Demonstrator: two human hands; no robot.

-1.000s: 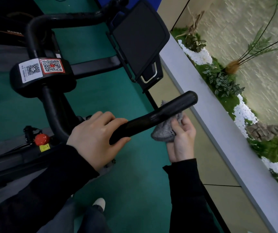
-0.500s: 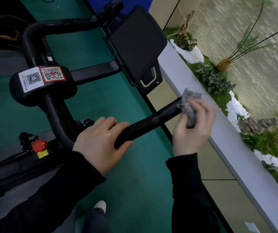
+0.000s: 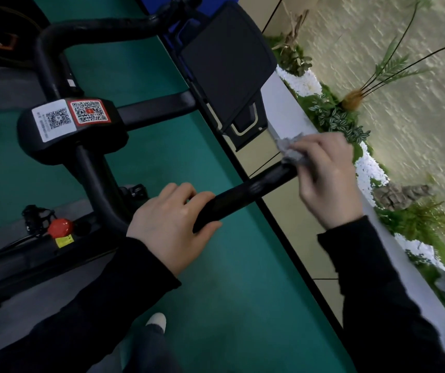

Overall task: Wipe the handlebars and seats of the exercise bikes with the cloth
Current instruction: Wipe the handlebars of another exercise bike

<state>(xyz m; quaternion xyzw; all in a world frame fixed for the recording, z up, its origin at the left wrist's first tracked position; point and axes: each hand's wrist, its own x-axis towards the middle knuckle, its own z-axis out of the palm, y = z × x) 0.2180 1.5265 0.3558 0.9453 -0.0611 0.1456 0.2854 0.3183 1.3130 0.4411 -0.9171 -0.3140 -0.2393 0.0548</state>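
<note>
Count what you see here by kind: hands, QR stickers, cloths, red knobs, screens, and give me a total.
2 hands: left hand, right hand
2 QR stickers: white sticker, red sticker
1 cloth
1 red knob
1 screen
Total: 7

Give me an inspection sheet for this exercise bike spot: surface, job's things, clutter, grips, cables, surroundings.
Surface: green floor.
Job's things: grey cloth bunched on the outer end of the black handlebar; seat not in view.
Clutter: nothing seen.
Grips: left hand grips the handlebar's near end; right hand holds the cloth.
Cables: nothing seen.
Surroundings: dark screen, QR stickers, red knob, planter ledge with plants and white pebbles.
</note>
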